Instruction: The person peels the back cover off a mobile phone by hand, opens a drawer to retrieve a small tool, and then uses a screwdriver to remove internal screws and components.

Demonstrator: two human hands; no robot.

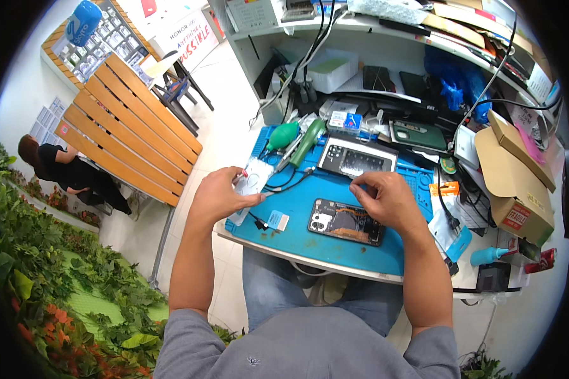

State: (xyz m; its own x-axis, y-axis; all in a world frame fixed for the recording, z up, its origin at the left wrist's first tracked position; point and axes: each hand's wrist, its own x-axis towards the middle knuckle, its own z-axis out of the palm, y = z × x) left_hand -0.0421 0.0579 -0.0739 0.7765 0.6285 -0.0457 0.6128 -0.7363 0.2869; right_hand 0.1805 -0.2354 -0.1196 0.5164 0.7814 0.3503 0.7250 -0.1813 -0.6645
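My left hand (221, 197) is over the left edge of the blue repair mat (278, 243), its thumb and fingers apart. Beneath and beside its fingers lies a white, partly clear packet (256, 178); a small red bit shows at the fingertips. An opened smartphone (346, 221), its inside parts bare, lies near the front of the mat. Above its right end is my right hand (389, 199), thumb and fingertips pinched together. Whatever they hold, if anything, is too small to make out. Behind lies a phone back panel (357, 158) with a camera cutout.
A green-handled tool (308, 143), a green air blower (283, 136) and black cables (291, 183) lie at the mat's back left. Cardboard boxes (509, 183) crowd the right. A small blue-and-white card (277, 220) lies front left. Another person (63, 164) sits far left by a slatted wooden table.
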